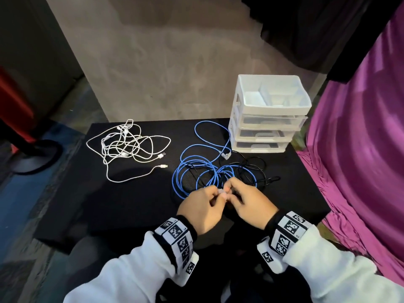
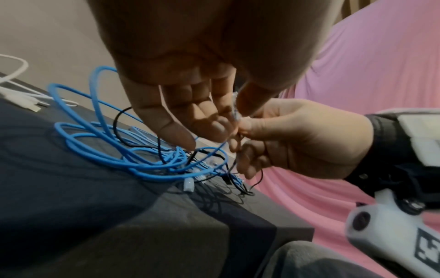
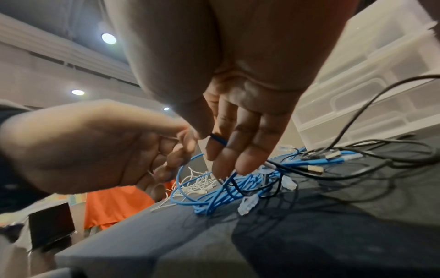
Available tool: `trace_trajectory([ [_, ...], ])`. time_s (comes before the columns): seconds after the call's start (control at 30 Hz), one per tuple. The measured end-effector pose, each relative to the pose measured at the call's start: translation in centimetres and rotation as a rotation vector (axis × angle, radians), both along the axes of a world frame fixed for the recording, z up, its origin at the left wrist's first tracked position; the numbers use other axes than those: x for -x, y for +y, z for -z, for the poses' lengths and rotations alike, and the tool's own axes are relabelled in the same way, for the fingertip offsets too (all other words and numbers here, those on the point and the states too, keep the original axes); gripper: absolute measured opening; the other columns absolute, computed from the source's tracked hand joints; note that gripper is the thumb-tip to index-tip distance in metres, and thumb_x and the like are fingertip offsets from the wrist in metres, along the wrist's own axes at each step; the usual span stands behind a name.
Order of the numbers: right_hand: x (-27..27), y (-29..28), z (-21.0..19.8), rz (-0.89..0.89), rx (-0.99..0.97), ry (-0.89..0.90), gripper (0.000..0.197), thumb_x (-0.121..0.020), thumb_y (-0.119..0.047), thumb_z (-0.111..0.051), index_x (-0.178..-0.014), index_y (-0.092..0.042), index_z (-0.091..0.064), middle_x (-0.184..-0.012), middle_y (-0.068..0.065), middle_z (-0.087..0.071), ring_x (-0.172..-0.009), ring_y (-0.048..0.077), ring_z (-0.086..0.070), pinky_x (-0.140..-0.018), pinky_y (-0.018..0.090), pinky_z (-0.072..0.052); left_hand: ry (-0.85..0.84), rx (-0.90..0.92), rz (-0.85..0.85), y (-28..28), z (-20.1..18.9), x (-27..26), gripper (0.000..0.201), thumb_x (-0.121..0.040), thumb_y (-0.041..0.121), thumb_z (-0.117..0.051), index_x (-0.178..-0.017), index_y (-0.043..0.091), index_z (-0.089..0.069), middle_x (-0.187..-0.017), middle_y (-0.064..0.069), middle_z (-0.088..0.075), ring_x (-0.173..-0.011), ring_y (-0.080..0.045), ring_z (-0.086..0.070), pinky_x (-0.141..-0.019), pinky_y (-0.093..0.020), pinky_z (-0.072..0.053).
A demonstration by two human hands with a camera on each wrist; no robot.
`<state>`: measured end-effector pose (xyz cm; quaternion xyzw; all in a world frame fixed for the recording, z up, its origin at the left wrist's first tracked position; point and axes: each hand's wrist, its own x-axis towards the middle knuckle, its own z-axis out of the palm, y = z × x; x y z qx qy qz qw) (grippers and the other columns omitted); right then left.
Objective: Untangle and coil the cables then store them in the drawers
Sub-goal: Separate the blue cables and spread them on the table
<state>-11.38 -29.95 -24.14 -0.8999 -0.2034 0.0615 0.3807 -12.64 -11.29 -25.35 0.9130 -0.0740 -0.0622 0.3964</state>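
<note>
A blue cable (image 1: pixel 192 169) lies in loose tangled loops on the black table (image 1: pixel 131 204), knotted with a thin black cable (image 1: pixel 253 165). Just in front of that tangle my two hands meet. My left hand (image 1: pixel 215 194) pinches the blue cable's clear plug (image 2: pixel 235 108) between thumb and forefinger. My right hand (image 1: pixel 232 190) pinches the blue cable (image 3: pixel 218 139) right beside it, with the other fingers nearly straight. A separate tangle of white cables (image 1: pixel 129 145) lies at the table's back left. The white drawer unit (image 1: pixel 240 127) stands at the back right with its three drawers pushed in.
An open divided tray (image 1: pixel 242 84) tops the drawer unit. Purple cloth (image 1: pixel 360 149) hangs along the table's right side. The table's near edge (image 1: pixel 109 235) is close to my body. A black stand base (image 1: pixel 32 156) sits on the floor to the left.
</note>
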Motion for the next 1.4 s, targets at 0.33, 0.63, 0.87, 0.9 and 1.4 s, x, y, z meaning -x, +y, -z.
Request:
trace_trajectory([
  [0.33, 0.4, -0.9, 2.3, -0.099, 0.085, 0.012, 0.034, -0.099, -0.050, -0.056, -0.079, -0.023, -0.055, -0.077, -0.007, -0.056, -0.075, 0.008, -0.055, -0.075, 0.031, -0.046, 0.123, 0.416, 0.001, 4.9, -1.9, 0.2, 0.023, -0.099, 0.025, -0.065, -0.078, 0.017, -0.060, -0.061, 0.003, -0.061, -0.054, -0.012, -0.056, -0.060, -0.030, -0.051],
  [0.63, -1.4, -0.3, 1.1, -0.079, 0.245, -0.185, 0.033, -0.103, -0.051, -0.043, -0.092, -0.026, -0.060, -0.086, -0.011, -0.057, -0.087, 0.013, -0.059, -0.075, 0.034, -0.046, 0.085, -0.066, -0.051, 9.7, -1.5, 1.3, 0.055, -0.094, 0.066, -0.035, -0.087, 0.021, -0.065, -0.079, 0.006, -0.070, -0.079, -0.014, -0.068, -0.083, -0.040, -0.054],
  [0.87, -0.6, 2.5, -1.0, -0.140, 0.346, -0.239, 0.037, -0.097, -0.049, -0.035, -0.089, -0.024, -0.061, -0.083, -0.005, -0.057, -0.084, 0.022, -0.061, -0.069, 0.037, -0.045, -0.178, -0.413, 0.071, 3.8, -2.5, 1.2, 0.049, -0.094, 0.066, -0.033, -0.086, 0.025, -0.059, -0.085, 0.008, -0.064, -0.105, -0.017, -0.059, -0.102, -0.043, -0.040],
  [0.9, -0.6, 2.4, -1.0, -0.120, 0.343, -0.233, 0.033, -0.099, -0.046, -0.039, -0.091, -0.023, -0.062, -0.083, -0.005, -0.057, -0.084, 0.022, -0.061, -0.069, 0.037, -0.045, -0.144, -0.366, 0.100, 3.7, -2.5, 1.0, 0.044, -0.096, 0.063, -0.036, -0.086, 0.025, -0.055, -0.083, 0.006, -0.060, -0.095, -0.022, -0.062, -0.089, -0.041, -0.049],
  [1.4, -3.6, -0.8, 3.0, 0.181, 0.397, -0.046, 0.029, -0.104, -0.039, -0.049, -0.086, -0.017, -0.055, -0.093, 0.004, -0.069, -0.096, 0.032, -0.065, -0.072, 0.039, -0.047, -0.388, -0.532, -0.183, 11.3, -7.5, -1.3, 0.036, -0.098, 0.057, -0.043, -0.107, 0.035, -0.071, -0.091, 0.005, -0.077, -0.090, -0.028, -0.073, -0.071, -0.035, -0.056],
])
